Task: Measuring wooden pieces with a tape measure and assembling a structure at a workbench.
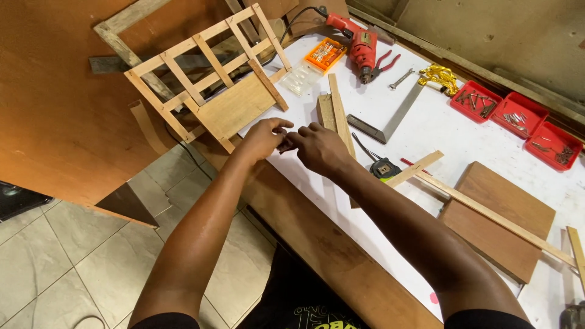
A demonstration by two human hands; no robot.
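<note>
Three red trays (517, 116) sat in a row at the far right of the white worktable (426, 131). Each held small metal fasteners, too small to tell apart. Near the back edge an orange case (326, 53) lay open with rows of small bits inside, and a clear plastic lid (301, 79) lay just beside it. A red power drill (359, 45) lay behind the case, with red-handled pliers (384, 64) and a small spanner (401, 79) close by.

The person's left hand (263, 139) and right hand (320, 148) met over the near edge of the table, fingertips pinched together at one spot. Whatever they gripped was too small to make out. Just beyond the left hand stood a small wooden lattice frame (210, 79) with a plywood panel at its base, tilted at the table's corner. Two short wooden strips (335, 109) lay just beyond the right hand. A metal try square (390, 119) lay past them, and a tape measure (384, 169) sat near the right wrist. A brown board (496, 219) lay at the right, with a long thin batten (487, 210) across it.
</note>
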